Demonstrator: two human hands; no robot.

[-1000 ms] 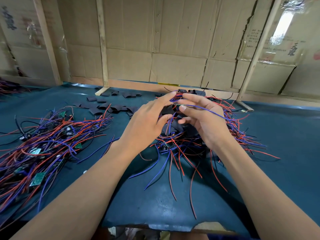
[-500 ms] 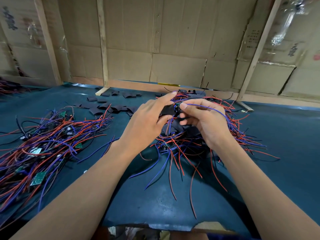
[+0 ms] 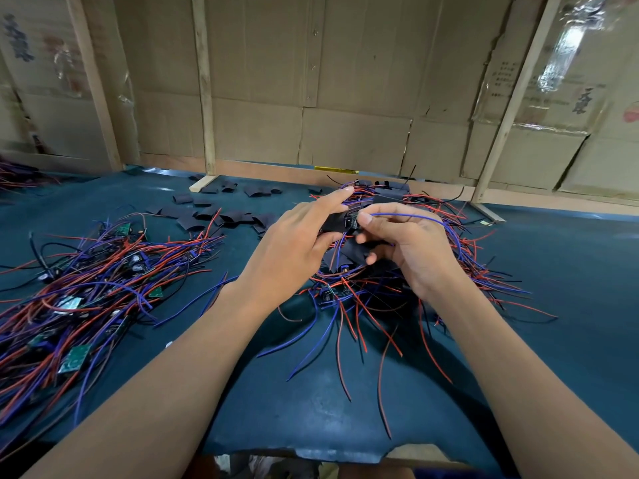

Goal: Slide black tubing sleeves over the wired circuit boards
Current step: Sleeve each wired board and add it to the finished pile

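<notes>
My left hand (image 3: 294,247) pinches a black tubing sleeve (image 3: 333,223) between thumb and fingers, index finger stretched out. My right hand (image 3: 411,247) faces it and grips a small wired circuit board (image 3: 352,223) whose end meets the sleeve's mouth; a blue wire (image 3: 415,217) loops over its knuckles. Both hands hover above a pile of sleeved boards with red and blue wires (image 3: 380,288). At the left lies a pile of bare green boards with wires (image 3: 79,292). Loose black sleeves (image 3: 214,216) are scattered behind it.
The work surface is a dark teal mat (image 3: 570,271) with a torn front edge (image 3: 311,454). Cardboard walls with wooden battens (image 3: 204,84) close off the back. Another bundle of wires (image 3: 17,176) shows at the far left.
My hands have drawn closer together and slightly lower, bringing the board's end up to the sleeve. The blue wire loop has shifted over my right hand.
</notes>
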